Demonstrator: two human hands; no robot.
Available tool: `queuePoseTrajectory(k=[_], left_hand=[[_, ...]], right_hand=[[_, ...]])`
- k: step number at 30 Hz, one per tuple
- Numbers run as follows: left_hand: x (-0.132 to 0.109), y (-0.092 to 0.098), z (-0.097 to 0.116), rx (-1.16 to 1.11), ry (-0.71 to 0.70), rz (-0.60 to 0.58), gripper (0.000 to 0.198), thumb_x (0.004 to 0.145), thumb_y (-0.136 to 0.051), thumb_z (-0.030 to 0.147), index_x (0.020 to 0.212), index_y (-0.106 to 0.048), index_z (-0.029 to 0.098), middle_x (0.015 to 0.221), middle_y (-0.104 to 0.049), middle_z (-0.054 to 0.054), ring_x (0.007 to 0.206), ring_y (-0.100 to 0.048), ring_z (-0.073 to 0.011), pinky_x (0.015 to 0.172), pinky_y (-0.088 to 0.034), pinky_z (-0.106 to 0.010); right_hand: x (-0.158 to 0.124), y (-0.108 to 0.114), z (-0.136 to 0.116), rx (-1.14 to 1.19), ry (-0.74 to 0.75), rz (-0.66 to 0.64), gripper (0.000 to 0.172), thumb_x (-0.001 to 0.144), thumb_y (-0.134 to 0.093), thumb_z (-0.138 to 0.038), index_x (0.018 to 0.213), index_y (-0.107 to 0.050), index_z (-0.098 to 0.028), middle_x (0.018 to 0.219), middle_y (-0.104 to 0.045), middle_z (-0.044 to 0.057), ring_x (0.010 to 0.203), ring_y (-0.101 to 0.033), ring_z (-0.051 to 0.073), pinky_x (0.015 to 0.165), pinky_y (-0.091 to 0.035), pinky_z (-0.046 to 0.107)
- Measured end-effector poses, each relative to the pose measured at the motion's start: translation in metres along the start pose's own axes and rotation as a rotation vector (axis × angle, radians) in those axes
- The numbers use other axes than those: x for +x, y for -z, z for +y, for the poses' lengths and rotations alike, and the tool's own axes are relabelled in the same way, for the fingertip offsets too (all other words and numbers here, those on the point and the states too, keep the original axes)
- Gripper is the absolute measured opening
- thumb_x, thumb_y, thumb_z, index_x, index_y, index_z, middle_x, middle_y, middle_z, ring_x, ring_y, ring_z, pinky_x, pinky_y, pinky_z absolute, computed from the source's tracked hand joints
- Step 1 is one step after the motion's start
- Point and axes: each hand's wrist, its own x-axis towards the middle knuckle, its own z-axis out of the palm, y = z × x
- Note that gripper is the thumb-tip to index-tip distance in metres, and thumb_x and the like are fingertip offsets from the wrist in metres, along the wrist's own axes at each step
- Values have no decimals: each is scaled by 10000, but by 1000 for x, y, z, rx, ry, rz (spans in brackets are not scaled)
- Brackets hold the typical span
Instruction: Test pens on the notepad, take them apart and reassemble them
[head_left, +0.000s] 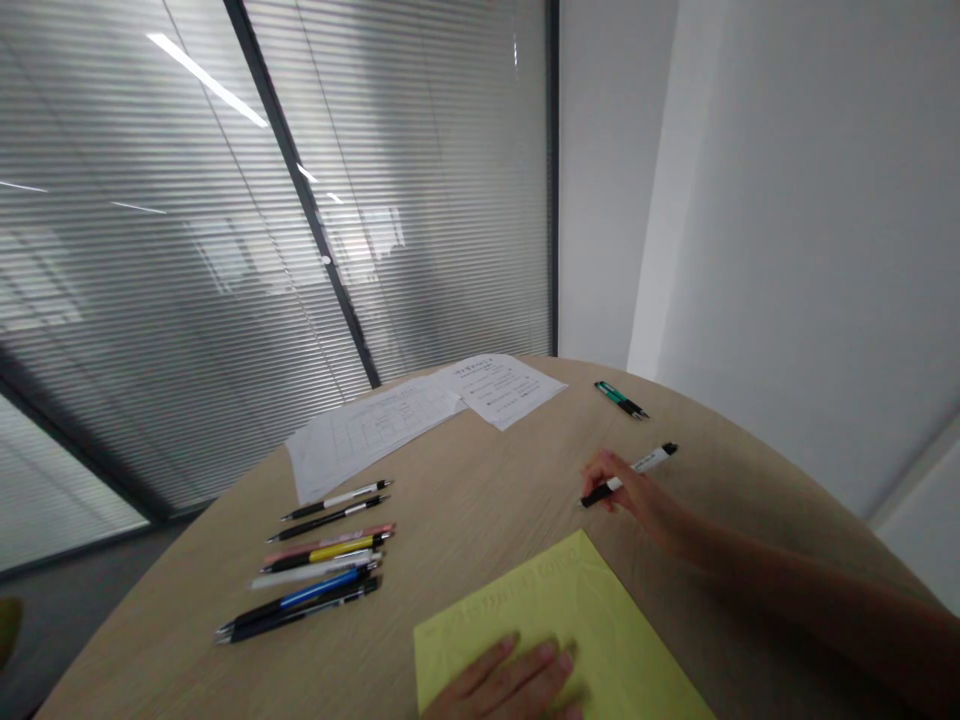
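Observation:
My right hand (621, 482) grips a white pen (651, 460) with a black grip and black end, just above the wooden table or touching it. The pen's tip points left, beyond the top corner of a yellow sheet of paper (540, 600). Faint writing shows along that sheet's upper edge. Flat on the lower part of the yellow paper lies my left hand (510, 685), fingers stretched out and holding nothing; its wrist is cut off by the frame's bottom edge.
To the left, several pens (322, 560) lie side by side on the round table (465, 500). Printed white sheets (375, 430) overlap at the back edge. Green pens (621, 400) rest at the back right. Glass panels with blinds (450, 200) stand behind.

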Motion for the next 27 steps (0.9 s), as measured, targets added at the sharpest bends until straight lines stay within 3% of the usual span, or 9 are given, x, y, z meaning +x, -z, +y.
queuePoseTrajectory(k=[3, 7, 11, 14, 18, 22, 24, 27], left_hand=[[-10, -3, -9, -33, 74, 8, 432, 902, -353, 306, 1309, -278, 180, 1327, -380, -47, 1227, -307, -155, 1001, -271, -289], [-18, 6, -24, -131, 242, -88, 606, 867, -359, 442, 1354, -146, 151, 1340, -342, -110, 1222, -317, -211, 953, -341, -336], [-23, 4, -27, -266, 272, -213, 651, 856, -393, 431, 1365, -38, 236, 1359, -299, -106, 1212, -328, -248, 934, -354, -408], [-23, 2, -26, -309, 279, -230, 619, 875, -393, 363, 1360, -16, 285, 1350, -323, -86, 1197, -356, -240, 934, -356, -407], [-9, 25, -26, -368, 288, -255, 653, 832, -409, 478, 1360, -76, 285, 1353, -330, -70, 1200, -353, -238, 967, -319, -400], [4, 56, -29, -362, 344, -245, 718, 801, -371, 571, 1366, -83, 234, 1367, -302, -93, 1234, -287, -255, 976, -294, -431], [4, 61, -31, -355, 381, -257, 718, 807, -341, 581, 1367, -66, 225, 1380, -272, -94, 1238, -279, -250, 987, -276, -424], [-4, 54, -36, -343, 433, -286, 771, 790, -360, 596, 1368, -22, 213, 1389, -239, -106, 1238, -273, -265, 981, -285, -428]], right_hand=[[0, 1, -8, 17, -13, 51, 484, 698, -393, -625, 517, -450, -180, 433, -393, -43, 409, -349, 78, 417, -279, 224], [0, 1, -20, 69, -25, 49, 439, 671, -449, -624, 734, -469, -189, 347, -281, -112, 304, -210, 58, 337, -161, 201], [1, 1, -24, 114, -10, 49, 516, 717, -391, -613, 1023, -419, -199, 339, -305, -122, 277, -228, 73, 320, -161, 191], [2, 2, -25, 136, -25, 67, 506, 727, -413, -570, 1075, -397, -202, 372, -360, -107, 294, -289, 80, 319, -183, 190], [6, 5, -25, 276, -43, 64, 369, 704, -516, -438, 976, -435, -202, 540, -485, -63, 374, -384, 67, 350, -260, 189], [8, 11, -33, 426, -47, -6, 228, 636, -578, -315, 783, -455, -194, 568, -466, -58, 394, -368, 53, 358, -262, 188], [7, 15, -42, 453, -53, -82, 192, 638, -560, -333, 682, -436, -192, 498, -409, -73, 353, -297, 44, 341, -218, 188], [4, 24, -54, 450, -86, -163, 337, 695, -459, -484, 541, -366, -199, 403, -278, -86, 314, -222, 48, 326, -176, 195]])
